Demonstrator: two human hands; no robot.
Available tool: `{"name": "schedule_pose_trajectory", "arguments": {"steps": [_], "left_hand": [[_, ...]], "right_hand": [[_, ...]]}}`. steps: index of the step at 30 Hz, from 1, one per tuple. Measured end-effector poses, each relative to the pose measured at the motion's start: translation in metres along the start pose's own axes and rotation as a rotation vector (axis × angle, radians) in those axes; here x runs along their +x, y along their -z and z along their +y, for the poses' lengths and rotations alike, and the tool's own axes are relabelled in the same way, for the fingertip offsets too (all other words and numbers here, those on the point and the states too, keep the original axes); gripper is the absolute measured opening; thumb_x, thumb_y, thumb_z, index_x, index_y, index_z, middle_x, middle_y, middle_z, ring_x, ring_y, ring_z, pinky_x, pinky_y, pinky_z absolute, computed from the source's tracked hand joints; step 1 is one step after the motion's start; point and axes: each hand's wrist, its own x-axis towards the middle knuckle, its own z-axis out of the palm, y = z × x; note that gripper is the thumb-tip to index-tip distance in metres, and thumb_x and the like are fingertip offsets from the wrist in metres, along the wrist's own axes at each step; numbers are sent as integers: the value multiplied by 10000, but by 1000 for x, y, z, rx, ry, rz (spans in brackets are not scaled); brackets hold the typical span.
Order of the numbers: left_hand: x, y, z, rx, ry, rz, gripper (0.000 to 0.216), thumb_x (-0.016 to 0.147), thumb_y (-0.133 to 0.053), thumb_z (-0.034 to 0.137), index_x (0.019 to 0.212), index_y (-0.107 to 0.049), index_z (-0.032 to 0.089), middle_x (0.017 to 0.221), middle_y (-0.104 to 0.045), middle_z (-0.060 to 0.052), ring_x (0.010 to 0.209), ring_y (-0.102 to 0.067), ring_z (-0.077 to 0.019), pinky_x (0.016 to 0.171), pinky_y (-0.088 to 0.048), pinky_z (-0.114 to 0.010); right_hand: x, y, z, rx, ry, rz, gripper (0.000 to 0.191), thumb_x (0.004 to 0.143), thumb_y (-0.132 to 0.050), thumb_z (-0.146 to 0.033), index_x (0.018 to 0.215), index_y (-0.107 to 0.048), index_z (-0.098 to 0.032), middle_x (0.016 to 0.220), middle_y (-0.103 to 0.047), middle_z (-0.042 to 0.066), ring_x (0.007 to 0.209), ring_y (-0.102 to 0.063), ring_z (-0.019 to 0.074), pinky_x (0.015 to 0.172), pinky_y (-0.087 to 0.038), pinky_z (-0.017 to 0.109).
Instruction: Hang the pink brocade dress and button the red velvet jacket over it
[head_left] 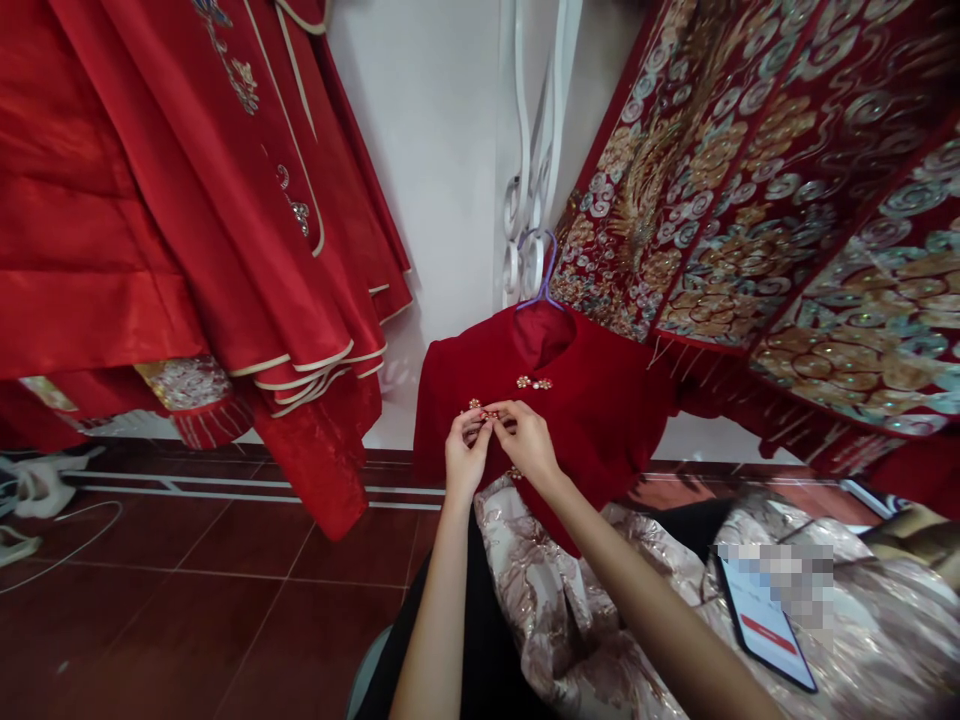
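Note:
A dark red jacket [600, 400] hangs in front of me on a purple hanger [546, 285]. Near its neckline sits a fastened ornamental frog button [534, 383] with gold flowers. Lower down, my left hand [466, 450] and my right hand [525, 438] meet at the jacket's front, their fingertips pinched together on a second flower-shaped frog button [490, 415]. Part of that button is hidden behind the fingers. Another ornament [514, 473] shows just below my right hand, at the jacket's lower front.
Red gowns with pale piping [300, 300] hang at the left, and embroidered red garments [720, 200] at the right. Shiny patterned fabric [570, 610] covers my lap, with a phone [769, 625] lying on it. White shoes [45, 485] stand on the tiled floor [225, 610].

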Motion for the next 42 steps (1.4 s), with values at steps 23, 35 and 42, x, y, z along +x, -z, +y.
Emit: {"name": "schedule_pose_trajectory", "arguments": {"steps": [23, 35, 42], "left_hand": [[40, 18, 19, 145, -191, -234, 314, 745, -636, 218, 1053, -605, 165, 826, -659, -33, 777, -626, -122, 763, -494, -254], [-16, 65, -42, 90, 260, -63, 256, 677, -644, 209, 922, -599, 149, 949, -653, -85, 905, -627, -170, 872, -475, -332], [-18, 74, -35, 205, 376, -241, 451, 528, -793, 316, 887, -572, 153, 718, -654, -26, 725, -641, -172, 720, -499, -302]], "right_hand": [[17, -3, 2, -6, -3, 54, 163, 855, -512, -246, 1002, -580, -226, 852, -645, 12, 748, -636, 140, 675, -537, 259], [-85, 54, 29, 30, -169, -238, 242, 852, -504, -318, 1054, -534, -188, 1059, -613, 90, 837, -629, 161, 728, -532, 303], [-107, 68, 45, 10, -221, -259, 251, 858, -488, -311, 1058, -551, -174, 1029, -617, 88, 874, -620, 170, 776, -525, 317]]}}
